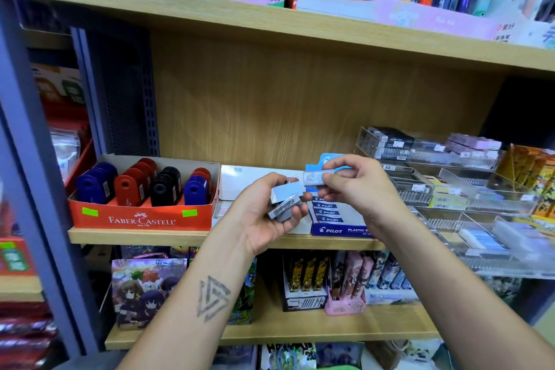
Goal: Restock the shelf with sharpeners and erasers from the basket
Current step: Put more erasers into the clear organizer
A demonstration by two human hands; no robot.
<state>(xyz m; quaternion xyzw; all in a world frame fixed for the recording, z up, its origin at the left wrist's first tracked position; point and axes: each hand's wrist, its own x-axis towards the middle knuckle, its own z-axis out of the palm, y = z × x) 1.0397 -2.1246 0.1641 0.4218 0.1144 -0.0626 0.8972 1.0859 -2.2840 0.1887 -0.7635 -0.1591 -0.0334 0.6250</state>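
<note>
Head view: left hand grips a few erasers, right hand pinches one eraser.

Red Faber-Castell box (green stickers); blue Pilot box.

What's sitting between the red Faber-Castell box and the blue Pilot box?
In the head view, a white box stands between the red Faber-Castell box and the blue Pilot box; the left hand covers part of it.

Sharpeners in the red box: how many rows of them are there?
4 rows in the red box, left to right: blue sharpeners, red sharpeners, black sharpeners, then a blue-fronted row. Those behind are partly hidden.
</note>
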